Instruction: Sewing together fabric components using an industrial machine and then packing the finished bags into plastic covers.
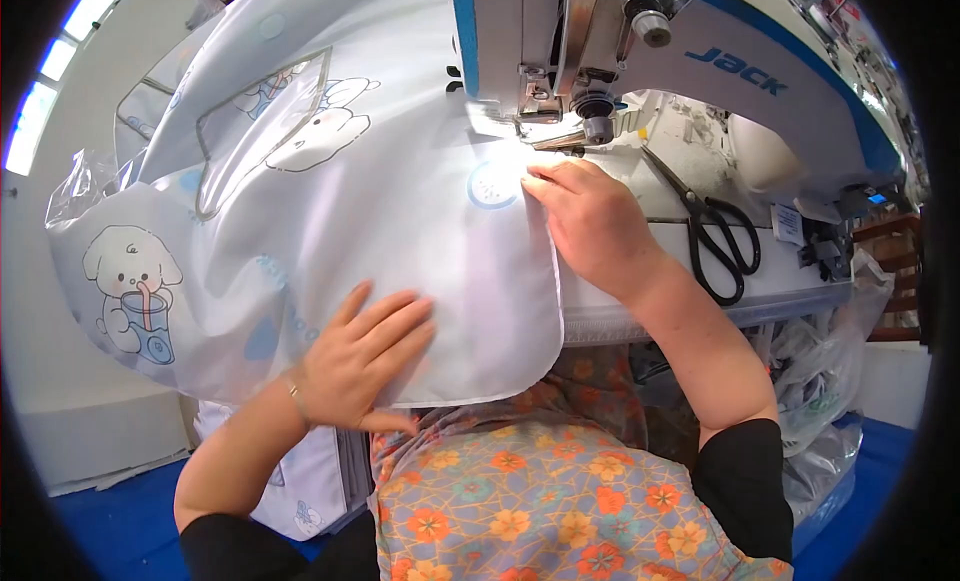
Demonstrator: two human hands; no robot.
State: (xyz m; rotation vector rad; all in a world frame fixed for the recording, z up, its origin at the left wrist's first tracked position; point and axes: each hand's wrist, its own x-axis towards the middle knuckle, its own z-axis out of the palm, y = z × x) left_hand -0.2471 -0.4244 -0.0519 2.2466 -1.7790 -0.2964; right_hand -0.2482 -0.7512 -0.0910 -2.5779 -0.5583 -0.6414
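1. Right hand (595, 221): fingers pressed together at the right edge of the printed white cloth (500, 301); I cannot tell whether they pinch it.
2. Left hand (360, 366): fingers spread over the cloth, thumb apart.
3. The cloth extends past the front edge of the counter (590, 306).
4. Black scissors (712, 231) lie right of the right hand, handles near the counter's front edge.
5. Sewing machine (700, 71): just beyond the right fingers.
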